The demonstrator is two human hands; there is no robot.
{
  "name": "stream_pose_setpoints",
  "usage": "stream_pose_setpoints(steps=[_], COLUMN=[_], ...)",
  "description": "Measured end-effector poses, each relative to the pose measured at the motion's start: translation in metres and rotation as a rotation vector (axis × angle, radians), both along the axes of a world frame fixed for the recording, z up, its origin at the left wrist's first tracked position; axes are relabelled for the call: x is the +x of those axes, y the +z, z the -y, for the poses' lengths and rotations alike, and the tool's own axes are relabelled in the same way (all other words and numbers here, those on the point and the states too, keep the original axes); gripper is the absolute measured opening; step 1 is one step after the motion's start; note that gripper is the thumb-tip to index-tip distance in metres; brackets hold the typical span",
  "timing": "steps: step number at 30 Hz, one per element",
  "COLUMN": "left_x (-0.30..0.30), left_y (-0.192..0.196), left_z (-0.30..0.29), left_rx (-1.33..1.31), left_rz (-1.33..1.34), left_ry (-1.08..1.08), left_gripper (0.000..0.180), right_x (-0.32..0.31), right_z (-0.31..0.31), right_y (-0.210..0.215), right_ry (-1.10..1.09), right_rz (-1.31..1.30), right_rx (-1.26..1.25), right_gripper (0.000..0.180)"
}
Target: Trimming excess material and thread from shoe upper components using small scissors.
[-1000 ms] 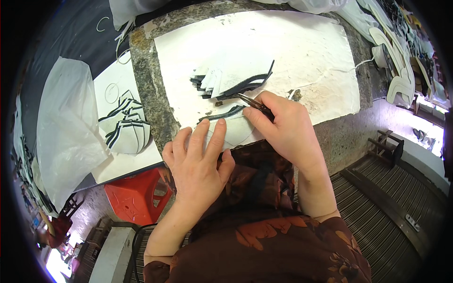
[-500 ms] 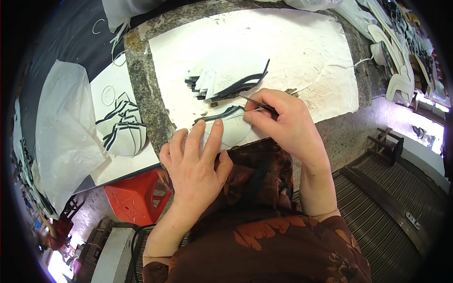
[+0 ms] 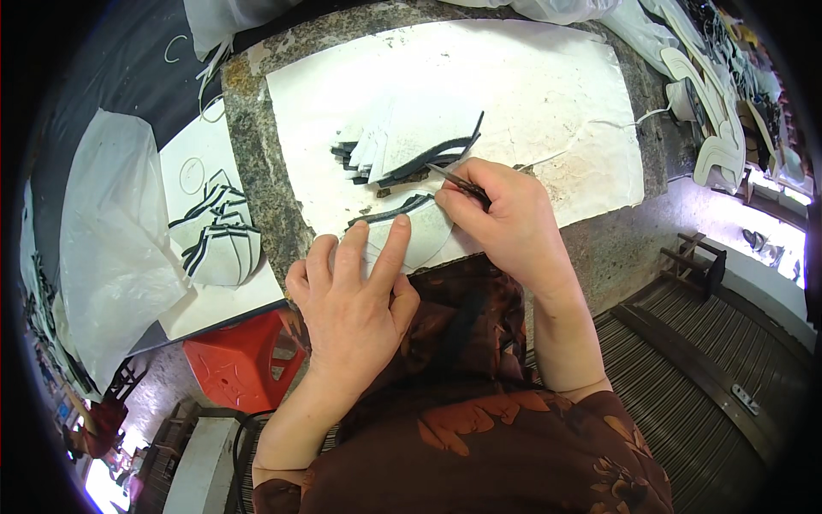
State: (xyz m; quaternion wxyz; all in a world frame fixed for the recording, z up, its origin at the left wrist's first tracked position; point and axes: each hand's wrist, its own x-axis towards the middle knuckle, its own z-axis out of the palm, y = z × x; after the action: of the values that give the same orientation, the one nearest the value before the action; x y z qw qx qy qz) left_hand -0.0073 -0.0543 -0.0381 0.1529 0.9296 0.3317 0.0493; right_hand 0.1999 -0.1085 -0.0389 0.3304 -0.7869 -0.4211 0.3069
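Observation:
A pale, curved, flat piece with a dark strip along its far edge [image 3: 424,240] lies at the near edge of a white sheet [image 3: 548,77]. My left hand [image 3: 351,300] rests on it, fingers spread and fingertips pressing near the strip. In my right hand [image 3: 518,223], thumb and fingers are closed round a slim, dark, pointed metal tool [image 3: 462,185]. Its tip points up and left, between that piece and a fanned stack of similar pale pieces with dark edges [image 3: 411,141] just beyond. My right fingertips are at the right end of the strip.
The sheet covers a rough stone slab [image 3: 248,128]. To the left are more dark-edged pieces [image 3: 227,253], a plastic bag [image 3: 116,231] and a red stool [image 3: 244,364]. A spool [image 3: 682,100] with white cord and cut-out pale strips [image 3: 719,158] lie at the right.
My right hand has shifted slightly, and the tool's tip has tilted a little up towards the stack. My left hand stays on the piece. The whole view has drifted slightly left.

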Motion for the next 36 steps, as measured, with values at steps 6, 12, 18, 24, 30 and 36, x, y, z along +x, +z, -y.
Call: stream_pose_setpoints(steps=[6,12,18,24,30,36], left_x=[0.002,0.006,0.008,0.010,0.004,0.005], left_y=[0.003,0.004,0.007,0.002,-0.020,-0.023], left_z=[-0.002,-0.005,-0.007,-0.014,-0.007,-0.008], left_rx=[-0.005,0.011,-0.013,-0.069,-0.009,0.000], left_rz=[-0.009,0.011,-0.016,0.071,0.211,0.379], left_ry=[-0.021,-0.033,-0.043,0.002,0.084,0.059], left_gripper=[0.063,0.061,0.063,0.056,0.058,0.052], right_x=[0.000,-0.001,-0.003,-0.004,0.004,0.008], right_z=[-0.001,-0.001,-0.002,-0.002,0.009,0.014], right_y=[-0.003,-0.005,-0.006,-0.002,0.003,0.007], right_ry=[0.014,0.026,0.019,0.054,0.021,0.080], right_rz=[0.058,0.132,0.197,0.260,-0.015,-0.169], right_rx=[0.021,0.051,0.047,-0.028,0.034,0.113], right_gripper=[0.019,0.019,0.018,0.019,0.023,0.021])
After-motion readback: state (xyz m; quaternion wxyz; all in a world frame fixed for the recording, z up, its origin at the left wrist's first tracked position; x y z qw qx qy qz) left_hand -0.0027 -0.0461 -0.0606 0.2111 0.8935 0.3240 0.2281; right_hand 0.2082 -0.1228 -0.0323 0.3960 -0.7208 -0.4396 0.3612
